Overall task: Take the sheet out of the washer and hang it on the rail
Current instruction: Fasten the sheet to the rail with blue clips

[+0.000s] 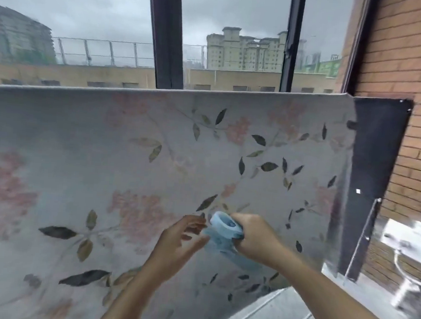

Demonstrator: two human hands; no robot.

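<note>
Head view: floral sheet (155, 155) hangs draped over the rail, out of the washer and spread wide. Its top fold runs level across the window, and the rail itself is hidden beneath. Right hand (254, 237), low and in front of the sheet, has its grip curled tight round a pale blue item (224, 226); it is blurred, possibly a clip or a rolled strap. Left hand (181, 234) is just beside it, grip slack, fingers spread, holding nothing. Dark cloth (377, 151) hangs past the sheet's right edge. Risks: no fastening is visible on the sheet, so a gust or uneven drape could slide it off. A fumbled hand-over would drop the blue item, and a brush against the sheet could drag it askew.
</note>
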